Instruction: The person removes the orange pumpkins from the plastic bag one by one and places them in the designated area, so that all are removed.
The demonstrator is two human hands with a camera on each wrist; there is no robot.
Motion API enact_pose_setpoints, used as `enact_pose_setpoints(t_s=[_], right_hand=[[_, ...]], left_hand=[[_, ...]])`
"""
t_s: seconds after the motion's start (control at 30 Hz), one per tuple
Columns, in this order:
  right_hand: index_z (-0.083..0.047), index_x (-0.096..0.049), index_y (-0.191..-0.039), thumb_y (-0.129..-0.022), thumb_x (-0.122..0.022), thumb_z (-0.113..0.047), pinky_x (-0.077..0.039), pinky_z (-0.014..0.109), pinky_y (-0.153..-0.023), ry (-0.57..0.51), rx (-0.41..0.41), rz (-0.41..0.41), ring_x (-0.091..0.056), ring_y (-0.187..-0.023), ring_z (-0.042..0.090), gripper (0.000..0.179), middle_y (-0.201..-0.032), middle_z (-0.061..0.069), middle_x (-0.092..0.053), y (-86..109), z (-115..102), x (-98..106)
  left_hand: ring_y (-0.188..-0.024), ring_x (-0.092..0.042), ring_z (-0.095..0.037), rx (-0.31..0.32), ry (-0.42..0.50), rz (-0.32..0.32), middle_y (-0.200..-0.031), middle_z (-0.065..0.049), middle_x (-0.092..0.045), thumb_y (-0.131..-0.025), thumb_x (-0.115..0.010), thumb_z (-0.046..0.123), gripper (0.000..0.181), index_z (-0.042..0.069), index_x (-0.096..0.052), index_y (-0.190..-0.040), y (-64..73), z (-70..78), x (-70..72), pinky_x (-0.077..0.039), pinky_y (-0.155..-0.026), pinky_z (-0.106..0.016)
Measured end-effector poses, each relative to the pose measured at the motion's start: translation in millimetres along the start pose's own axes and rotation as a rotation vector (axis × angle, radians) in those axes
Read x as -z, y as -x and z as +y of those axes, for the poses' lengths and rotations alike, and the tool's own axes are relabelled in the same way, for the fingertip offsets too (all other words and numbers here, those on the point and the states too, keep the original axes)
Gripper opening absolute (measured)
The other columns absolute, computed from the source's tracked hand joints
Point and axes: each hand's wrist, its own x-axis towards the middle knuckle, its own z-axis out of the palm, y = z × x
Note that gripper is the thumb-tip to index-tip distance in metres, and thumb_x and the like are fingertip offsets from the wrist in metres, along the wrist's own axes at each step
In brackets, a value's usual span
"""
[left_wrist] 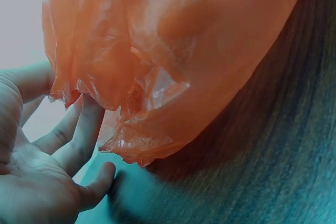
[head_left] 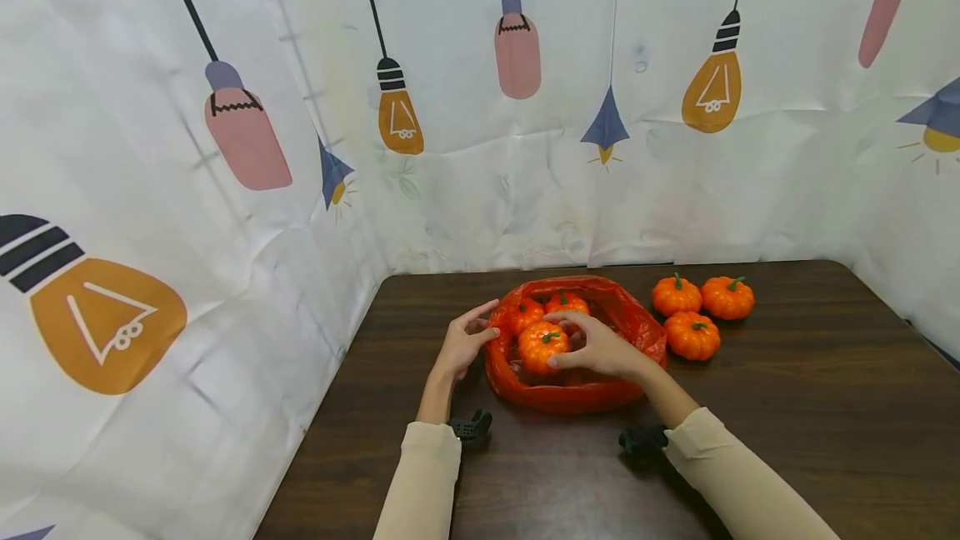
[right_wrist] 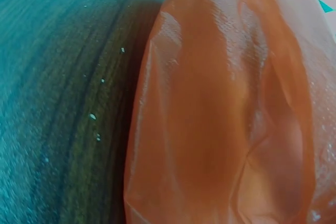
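Observation:
An open red plastic bag (head_left: 577, 398) sits on the table with its rim spread wide. Inside it are three small orange toy pumpkins, one at the front (head_left: 542, 347) and two behind it. My right hand (head_left: 600, 348) reaches over the rim and holds the front pumpkin between thumb and fingers. At the left side of the rim, my left hand (head_left: 461, 344) grips the bag's edge. Close up in the left wrist view, the fingers (left_wrist: 86, 135) meet the crumpled plastic. The right wrist view is mostly filled by the bag's wall (right_wrist: 205, 103); the right hand is hidden there.
To the right of the bag, three more orange pumpkins stand together, one at the front (head_left: 692, 336) and two at the back (head_left: 677, 296). The dark wooden table (head_left: 810, 407) ends at a white curtain (head_left: 480, 207) printed with lamps, behind and at the left.

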Motion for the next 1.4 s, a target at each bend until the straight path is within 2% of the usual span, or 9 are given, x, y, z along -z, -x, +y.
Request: enact_pose_setpoints(t_s=[0.17,0.37,0.6,0.8,1.07,1.23,1.4], right_hand=[[-0.022,-0.051,-0.148,-0.083,-0.085,-0.037,-0.048,0.046,-0.101,-0.017,0.002,0.023,-0.055,-0.12,0.029,0.074,-0.144,0.014,-0.051,4.2,-3,6],[-0.026,-0.05,-0.148,-0.085,-0.084,-0.037,-0.049,0.047,-0.101,-0.028,-0.004,0.034,-0.056,-0.119,0.03,0.073,-0.148,0.016,-0.048,9.0,-4,14],[-0.023,-0.048,-0.149,-0.087,-0.082,-0.036,-0.052,0.04,-0.096,-0.035,0.001,0.043,-0.058,-0.112,0.028,0.073,-0.143,0.015,-0.05,17.4,-2,27],[-0.023,-0.048,-0.149,-0.087,-0.082,-0.036,-0.053,0.037,-0.089,-0.028,-0.011,0.074,-0.056,-0.113,0.031,0.072,-0.142,0.016,-0.048,29.5,-4,38],[-0.024,-0.047,-0.15,-0.087,-0.082,-0.036,-0.053,0.039,-0.082,-0.018,-0.031,0.13,-0.051,-0.117,0.036,0.073,-0.148,0.014,-0.043,44.9,-6,53],[-0.019,-0.044,-0.153,-0.089,-0.08,-0.034,-0.053,0.039,-0.081,-0.016,-0.031,0.153,-0.049,-0.119,0.039,0.075,-0.149,0.019,-0.041,56.8,-7,65],[-0.019,-0.043,-0.154,-0.091,-0.079,-0.034,-0.051,0.041,-0.087,0.037,-0.022,0.174,-0.05,-0.122,0.039,0.074,-0.15,0.021,-0.041,69.7,-8,77]], left_hand=[[-0.096,-0.062,-0.02,0.004,0.006,0.001,-0.105,-0.014,-0.067,-0.095,-0.069,0.005,0.05,0.021,-0.064,-0.142,0.4,0.4,-0.2,-0.059,-0.086,-0.032],[-0.095,-0.062,-0.018,0.011,0.017,-0.006,-0.11,-0.021,-0.066,-0.096,-0.069,0.005,0.05,0.018,-0.062,-0.143,0.2,0.8,0.0,-0.059,-0.087,-0.034],[-0.097,-0.061,-0.015,0.021,0.048,-0.019,-0.117,-0.027,-0.063,-0.097,-0.067,0.004,0.054,0.012,-0.055,-0.149,-1.3,0.9,-0.1,-0.059,-0.088,-0.035],[-0.097,-0.062,-0.017,0.019,0.04,-0.018,-0.114,-0.024,-0.065,-0.095,-0.069,0.004,0.051,0.017,-0.061,-0.144,-0.1,1.6,0.4,-0.059,-0.084,-0.032],[-0.096,-0.063,-0.017,0.012,0.039,-0.002,-0.11,-0.02,-0.067,-0.094,-0.07,0.002,0.051,0.02,-0.063,-0.142,0.0,-1.1,0.5,-0.059,-0.083,-0.031],[-0.096,-0.063,-0.015,0.027,0.055,-0.029,-0.113,-0.024,-0.066,-0.095,-0.068,0.0,0.054,0.014,-0.059,-0.146,1.5,4.1,1.9,-0.059,-0.083,-0.031],[-0.095,-0.063,-0.015,0.043,0.049,-0.062,-0.113,-0.026,-0.065,-0.095,-0.067,-0.002,0.056,0.009,-0.055,-0.149,0.1,6.2,4.2,-0.059,-0.083,-0.031]])
